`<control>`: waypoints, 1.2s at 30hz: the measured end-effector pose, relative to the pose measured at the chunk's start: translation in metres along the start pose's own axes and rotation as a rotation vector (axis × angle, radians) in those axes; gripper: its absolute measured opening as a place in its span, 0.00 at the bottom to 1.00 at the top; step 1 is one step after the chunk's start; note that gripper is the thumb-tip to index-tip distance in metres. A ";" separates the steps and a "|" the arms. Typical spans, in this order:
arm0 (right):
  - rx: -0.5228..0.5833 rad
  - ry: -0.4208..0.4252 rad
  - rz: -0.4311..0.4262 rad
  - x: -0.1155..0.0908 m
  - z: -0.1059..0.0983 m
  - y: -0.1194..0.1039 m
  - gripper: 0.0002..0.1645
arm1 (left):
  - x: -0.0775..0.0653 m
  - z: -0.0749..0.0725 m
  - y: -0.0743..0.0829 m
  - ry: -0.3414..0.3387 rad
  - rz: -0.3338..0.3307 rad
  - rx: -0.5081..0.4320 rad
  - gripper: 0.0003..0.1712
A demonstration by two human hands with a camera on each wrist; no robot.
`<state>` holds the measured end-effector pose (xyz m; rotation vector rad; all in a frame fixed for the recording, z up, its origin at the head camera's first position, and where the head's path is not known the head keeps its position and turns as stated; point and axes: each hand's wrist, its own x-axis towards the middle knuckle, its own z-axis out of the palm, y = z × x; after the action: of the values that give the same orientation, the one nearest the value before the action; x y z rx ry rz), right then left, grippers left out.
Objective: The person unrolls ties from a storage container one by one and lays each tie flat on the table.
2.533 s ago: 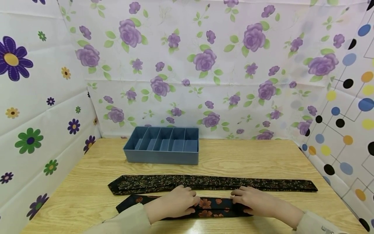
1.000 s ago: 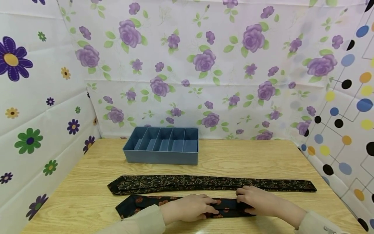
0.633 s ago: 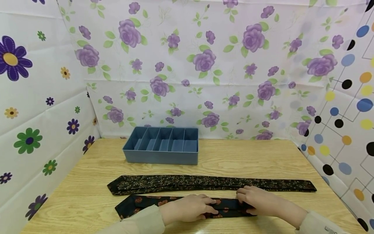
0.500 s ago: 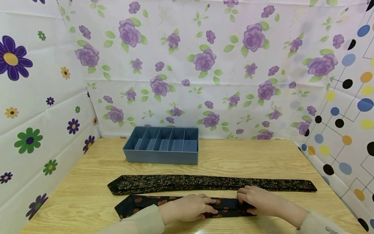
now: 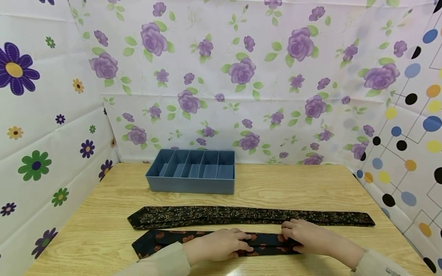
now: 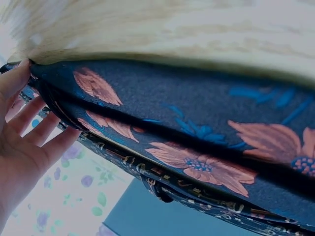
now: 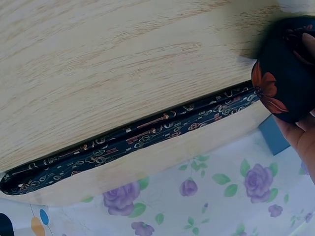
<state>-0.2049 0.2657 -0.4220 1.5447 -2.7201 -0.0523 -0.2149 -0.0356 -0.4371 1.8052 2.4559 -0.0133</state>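
A dark navy necktie with orange flowers (image 5: 266, 239) lies across the near part of the table, its pointed wide end to the left. My left hand (image 5: 221, 244) rests on its middle with fingers spread and fairly straight; in the left wrist view, thumb and fingertips touch its edges. At its right end, my right hand (image 5: 309, 237) grips a bunched, folded-over part of the same necktie (image 7: 285, 73), thumb and fingers curled round it. Just beyond lies a black necktie with a small key-like pattern (image 5: 248, 215), stretched out flat.
A blue-grey divided box (image 5: 191, 184) stands farther back, left of centre, with several compartments. Both neckties lie on a wood-grain table (image 5: 293, 184). Flower-printed sheeting (image 5: 221, 115) hangs behind and at left; dotted sheeting (image 5: 400, 176) hangs at right.
My left hand has slid right along the flowered necktie, then shifted slightly left. The necktie's pointed end has crept a little left. My right hand has moved slightly right, still gripping its end.
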 end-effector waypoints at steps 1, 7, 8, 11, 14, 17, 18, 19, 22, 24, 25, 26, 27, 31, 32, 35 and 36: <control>-0.006 0.001 -0.002 0.000 0.000 0.000 0.17 | -0.001 0.000 0.000 0.001 -0.002 -0.003 0.25; -0.028 0.030 -0.025 -0.002 0.001 0.001 0.18 | -0.006 0.000 0.000 0.011 -0.014 -0.040 0.24; -0.021 0.028 -0.024 -0.002 0.002 0.001 0.17 | -0.006 -0.001 0.000 0.011 -0.015 -0.046 0.24; -0.010 0.027 -0.022 -0.002 0.002 0.001 0.16 | -0.007 -0.002 -0.001 0.008 -0.017 -0.059 0.24; -0.022 0.047 -0.035 -0.003 0.003 0.002 0.16 | -0.009 -0.003 -0.001 0.004 -0.023 -0.067 0.24; -0.033 0.071 -0.046 -0.003 0.005 0.003 0.17 | -0.010 -0.003 -0.001 0.003 -0.025 -0.064 0.24; -0.031 0.072 -0.048 -0.003 0.005 0.003 0.17 | -0.011 -0.004 -0.001 0.003 -0.026 -0.062 0.24; -0.028 0.071 -0.046 -0.003 0.006 0.003 0.18 | -0.012 -0.004 -0.001 0.003 -0.027 -0.060 0.24; -0.016 0.060 -0.042 -0.003 0.007 0.003 0.19 | -0.013 -0.004 -0.001 0.004 -0.030 -0.060 0.24; -0.011 0.049 -0.040 -0.003 0.008 0.003 0.19 | -0.014 -0.004 -0.001 0.003 -0.032 -0.067 0.24; -0.010 0.045 -0.039 -0.003 0.007 0.003 0.19 | -0.015 -0.004 -0.001 0.001 -0.035 -0.071 0.24; -0.012 0.043 -0.038 -0.003 0.007 0.003 0.19 | -0.015 -0.003 -0.002 0.002 -0.035 -0.072 0.24; -0.014 0.041 -0.036 -0.003 0.007 0.003 0.19 | -0.015 -0.003 -0.002 0.002 -0.035 -0.074 0.24; -0.029 0.034 -0.031 -0.004 0.007 0.002 0.18 | -0.017 -0.001 -0.003 0.004 -0.035 -0.066 0.25; -0.028 0.034 -0.031 -0.004 0.008 0.002 0.18 | -0.017 -0.001 -0.003 0.006 -0.035 -0.065 0.25; -0.016 0.029 -0.028 -0.004 0.008 0.003 0.18 | -0.018 -0.001 -0.004 0.008 -0.035 -0.066 0.25; -0.011 0.029 -0.027 -0.004 0.008 0.003 0.19 | -0.019 -0.001 -0.004 0.008 -0.035 -0.070 0.25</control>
<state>-0.2056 0.2712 -0.4300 1.5663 -2.6728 -0.0452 -0.2130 -0.0549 -0.4349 1.7375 2.4609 0.0767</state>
